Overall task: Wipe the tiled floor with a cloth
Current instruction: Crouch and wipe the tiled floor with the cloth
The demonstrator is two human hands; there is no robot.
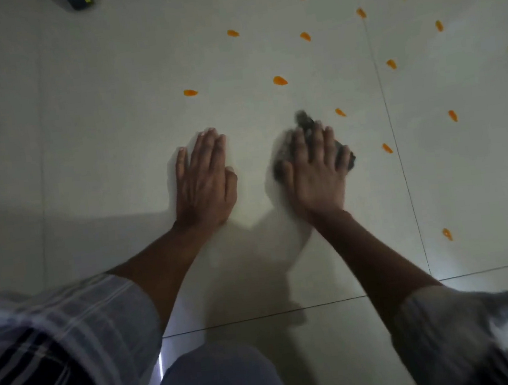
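Head view: cloth [346, 158] near grout line [393, 135]

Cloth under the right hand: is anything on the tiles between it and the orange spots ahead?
Nothing visible. The right hand presses the cloth on the floor, and only bare tile lies between it and the nearest orange spot, just ahead to its right. The left hand rests flat on the other side.

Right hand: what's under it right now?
The right hand presses a dark cloth on the tiled floor; cloth edges poke out past the fingertips and sides. The cloth's middle and the tile beneath are covered.
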